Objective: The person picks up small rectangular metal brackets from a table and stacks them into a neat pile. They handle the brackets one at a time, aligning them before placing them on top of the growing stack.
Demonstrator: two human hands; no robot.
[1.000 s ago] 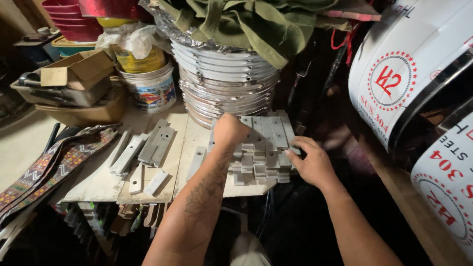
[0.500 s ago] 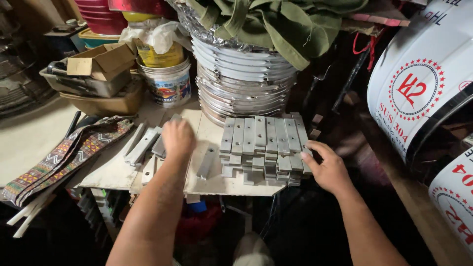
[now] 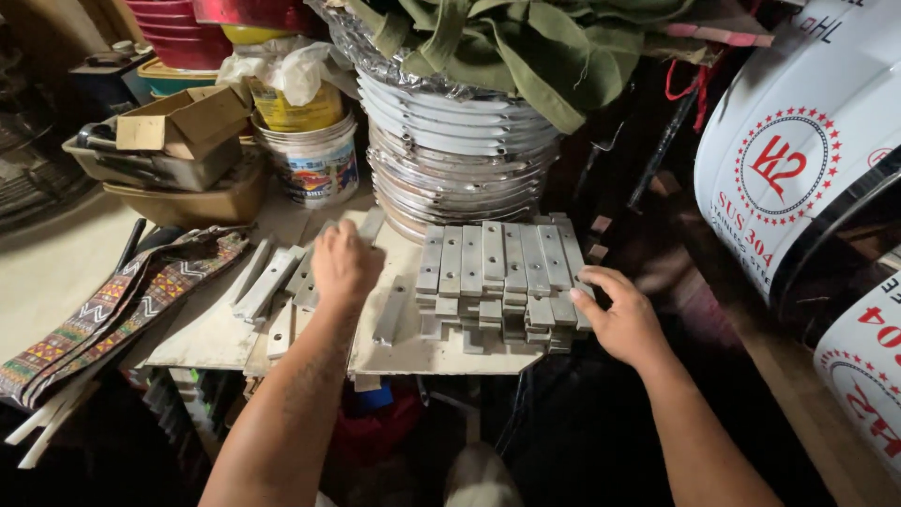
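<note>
On the pale board (image 3: 413, 352), at about ten o'clock from its middle, the left hand (image 3: 345, 265) rests knuckles-up over loose flat metal strips (image 3: 272, 282), its fingers curled down onto them, though whether they pinch one cannot be told. At three o'clock from it lies the stacked pile of metal bars (image 3: 497, 282), and the right hand (image 3: 624, 319) touches that pile's right edge with fingers loosely bent, gripping nothing. At twelve o'clock stands a stack of shiny metal rings (image 3: 450, 160).

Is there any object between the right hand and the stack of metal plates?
Nothing visible does. The right hand rests at the right edge of the stack of metal plates, fingers against it. The left hand is over loose plates further left.
</note>
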